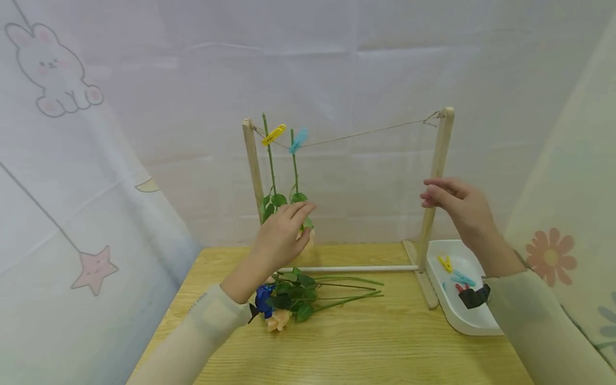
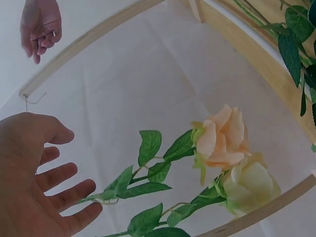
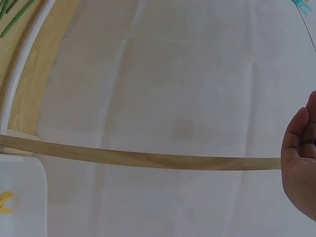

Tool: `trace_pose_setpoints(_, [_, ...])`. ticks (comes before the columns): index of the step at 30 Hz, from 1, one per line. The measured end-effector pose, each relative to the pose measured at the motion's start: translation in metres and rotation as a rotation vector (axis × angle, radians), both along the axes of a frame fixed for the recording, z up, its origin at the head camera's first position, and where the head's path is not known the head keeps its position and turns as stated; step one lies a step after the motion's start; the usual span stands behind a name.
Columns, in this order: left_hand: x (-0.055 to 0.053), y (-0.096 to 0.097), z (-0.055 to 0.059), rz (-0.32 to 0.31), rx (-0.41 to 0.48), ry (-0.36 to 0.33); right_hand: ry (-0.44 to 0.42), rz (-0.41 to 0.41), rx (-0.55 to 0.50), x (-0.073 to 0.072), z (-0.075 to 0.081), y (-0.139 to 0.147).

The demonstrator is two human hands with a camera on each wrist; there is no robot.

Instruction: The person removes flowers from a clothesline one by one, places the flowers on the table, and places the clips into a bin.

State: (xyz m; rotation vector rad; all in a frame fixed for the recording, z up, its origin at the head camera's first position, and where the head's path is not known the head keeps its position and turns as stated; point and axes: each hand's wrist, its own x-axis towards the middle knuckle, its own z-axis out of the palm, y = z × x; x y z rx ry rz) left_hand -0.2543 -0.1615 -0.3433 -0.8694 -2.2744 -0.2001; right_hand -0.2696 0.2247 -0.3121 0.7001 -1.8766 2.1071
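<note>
My left hand (image 1: 284,235) is in front of two hanging roses, its fingers spread and holding nothing in the left wrist view. Those roses, one peach (image 2: 224,138) and one cream (image 2: 252,185), hang heads down from a string (image 1: 361,135). A yellow clothespin (image 1: 273,135) and a blue clothespin (image 1: 298,140) clip their stems to it. Near the right wooden post (image 1: 440,155), my right hand (image 1: 462,208) is raised with loosely bent fingers; nothing shows in its grasp. More roses lie on the table below, among them a blue rose (image 1: 263,300) and a peach rose (image 1: 278,320).
A white tray (image 1: 452,315) at the right holds yellow (image 1: 445,263), blue (image 1: 463,278) and red clothespins. The rack's left post (image 1: 252,160) and white bottom bar (image 1: 356,268) stand on the wooden table (image 1: 356,342). Printed curtains surround it.
</note>
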Motion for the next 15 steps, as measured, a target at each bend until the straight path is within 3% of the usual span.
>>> trace_pose_setpoints(9, [-0.009,-0.007,0.010,-0.008,0.089,0.079,0.025,0.022,-0.091,-0.010,0.019,-0.015])
trace_pose_setpoints(15, [-0.016,-0.009,0.021,0.010,0.164,0.025,0.005,0.009,-0.083,-0.014,0.032,-0.025])
